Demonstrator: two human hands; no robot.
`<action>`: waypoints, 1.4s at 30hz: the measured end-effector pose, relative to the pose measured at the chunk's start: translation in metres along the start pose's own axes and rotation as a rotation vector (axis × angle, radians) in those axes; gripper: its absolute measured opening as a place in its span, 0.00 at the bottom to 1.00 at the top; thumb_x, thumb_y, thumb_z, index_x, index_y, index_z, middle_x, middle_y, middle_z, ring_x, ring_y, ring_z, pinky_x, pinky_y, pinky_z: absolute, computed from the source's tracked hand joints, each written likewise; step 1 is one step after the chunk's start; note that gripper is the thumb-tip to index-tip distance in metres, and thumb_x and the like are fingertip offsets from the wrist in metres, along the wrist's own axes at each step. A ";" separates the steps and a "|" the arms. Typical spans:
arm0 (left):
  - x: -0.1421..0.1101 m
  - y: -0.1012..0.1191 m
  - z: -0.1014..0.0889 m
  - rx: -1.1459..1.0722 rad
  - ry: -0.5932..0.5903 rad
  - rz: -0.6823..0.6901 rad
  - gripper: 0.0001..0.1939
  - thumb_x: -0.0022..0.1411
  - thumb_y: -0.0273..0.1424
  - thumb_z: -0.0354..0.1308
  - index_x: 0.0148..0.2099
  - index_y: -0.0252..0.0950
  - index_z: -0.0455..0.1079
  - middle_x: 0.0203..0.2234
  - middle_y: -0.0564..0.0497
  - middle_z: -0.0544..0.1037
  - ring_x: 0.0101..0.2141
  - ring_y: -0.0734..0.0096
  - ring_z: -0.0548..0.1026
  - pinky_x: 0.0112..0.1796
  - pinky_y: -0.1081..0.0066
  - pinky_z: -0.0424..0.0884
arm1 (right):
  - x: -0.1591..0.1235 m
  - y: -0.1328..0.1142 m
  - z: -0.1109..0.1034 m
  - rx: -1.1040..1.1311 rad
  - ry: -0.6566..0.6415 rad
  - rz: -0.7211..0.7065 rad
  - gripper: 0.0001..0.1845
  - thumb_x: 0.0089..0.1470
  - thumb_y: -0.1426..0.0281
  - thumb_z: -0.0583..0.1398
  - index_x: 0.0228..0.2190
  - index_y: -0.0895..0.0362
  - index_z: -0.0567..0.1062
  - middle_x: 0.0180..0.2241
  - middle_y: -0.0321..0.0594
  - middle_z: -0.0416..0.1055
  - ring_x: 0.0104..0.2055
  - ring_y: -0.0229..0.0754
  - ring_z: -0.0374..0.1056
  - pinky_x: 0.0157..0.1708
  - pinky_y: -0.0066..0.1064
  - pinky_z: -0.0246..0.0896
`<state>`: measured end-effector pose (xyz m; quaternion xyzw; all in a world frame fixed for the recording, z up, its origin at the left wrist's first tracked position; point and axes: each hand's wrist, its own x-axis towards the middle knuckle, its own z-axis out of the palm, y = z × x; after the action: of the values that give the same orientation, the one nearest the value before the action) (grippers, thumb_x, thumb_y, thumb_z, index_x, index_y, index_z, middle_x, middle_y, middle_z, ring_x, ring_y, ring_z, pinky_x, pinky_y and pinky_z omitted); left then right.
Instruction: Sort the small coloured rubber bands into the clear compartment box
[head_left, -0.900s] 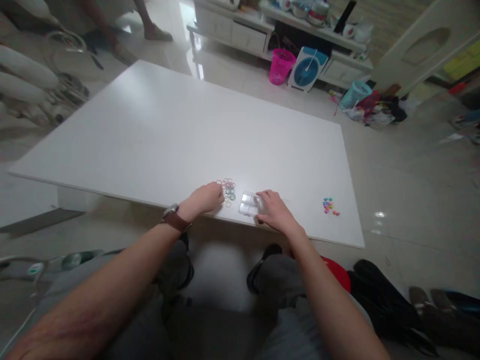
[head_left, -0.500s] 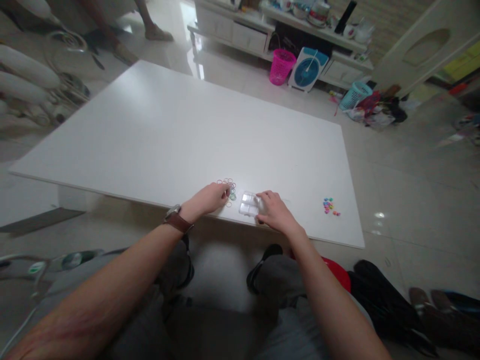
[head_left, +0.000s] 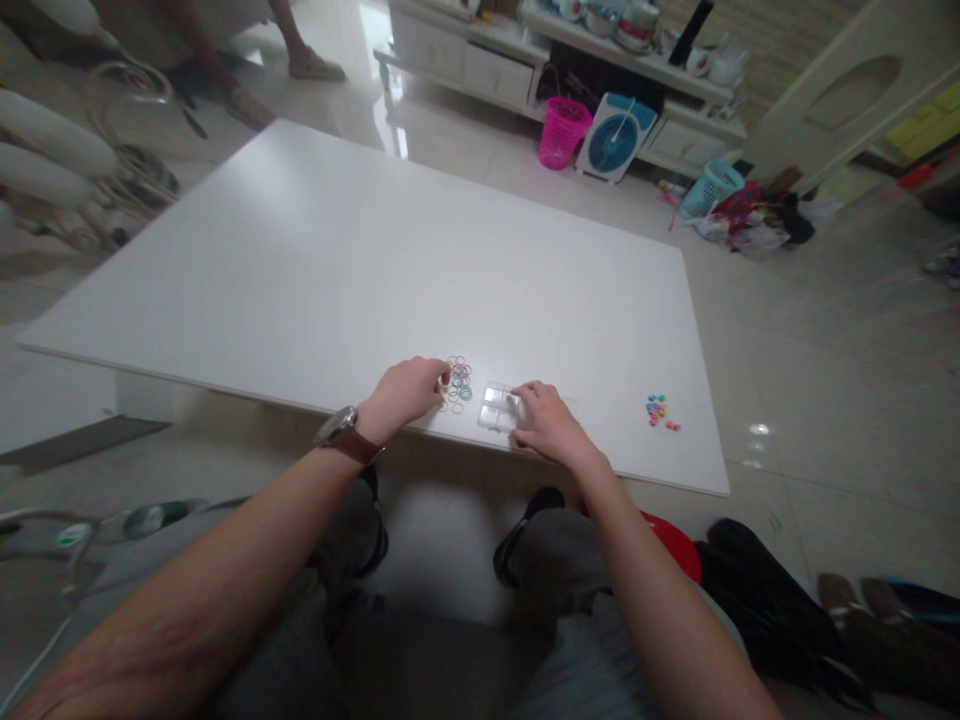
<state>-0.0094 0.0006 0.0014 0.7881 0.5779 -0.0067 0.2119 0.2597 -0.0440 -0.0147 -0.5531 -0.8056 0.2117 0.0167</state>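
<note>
At the near edge of the white table [head_left: 337,270], my left hand [head_left: 411,395] is beside a small pile of thin coloured rings [head_left: 460,380], which look like rubber bands. Its fingers are curled together at the pile's left side; whatever is between the fingertips is hidden or too small to make out. To the right of the rings lies a clear plastic compartment box [head_left: 498,407]. My right hand [head_left: 547,420] grips the right end of this box, thumb on the near side and fingers on the far side.
Small colourful pieces [head_left: 658,410] lie in a cluster near the table's right end. Beyond the table are a pink basket [head_left: 562,132], a blue-and-white fan [head_left: 615,138] and a white cabinet [head_left: 461,58]. Another person's foot [head_left: 315,67] shows at the upper left.
My left hand has moved slightly left, uncovering more of the rings. My right hand and the plastic box have stayed in place.
</note>
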 end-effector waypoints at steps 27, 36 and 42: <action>-0.002 0.017 0.025 -0.005 -0.001 0.222 0.09 0.58 0.24 0.54 0.35 0.37 0.75 0.33 0.45 0.80 0.34 0.61 0.76 0.34 0.68 0.66 | 0.000 0.000 0.003 0.009 0.020 -0.019 0.31 0.48 0.73 0.66 0.55 0.56 0.70 0.55 0.49 0.64 0.57 0.54 0.58 0.55 0.46 0.63; -0.002 0.018 0.031 0.108 -0.034 0.205 0.13 0.65 0.27 0.49 0.35 0.33 0.75 0.35 0.40 0.80 0.34 0.60 0.78 0.33 0.67 0.67 | 0.000 0.001 0.004 0.012 0.027 -0.024 0.30 0.48 0.73 0.66 0.54 0.56 0.70 0.55 0.49 0.64 0.57 0.54 0.59 0.54 0.46 0.64; -0.005 0.022 0.031 0.237 -0.062 0.272 0.16 0.67 0.27 0.46 0.38 0.29 0.76 0.37 0.37 0.79 0.34 0.58 0.79 0.33 0.65 0.68 | 0.001 0.000 0.002 0.007 0.022 -0.020 0.30 0.48 0.73 0.66 0.54 0.57 0.70 0.55 0.49 0.64 0.56 0.54 0.59 0.55 0.46 0.64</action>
<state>0.0165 -0.0204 -0.0183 0.8779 0.4542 -0.0705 0.1343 0.2590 -0.0436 -0.0170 -0.5472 -0.8102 0.2081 0.0296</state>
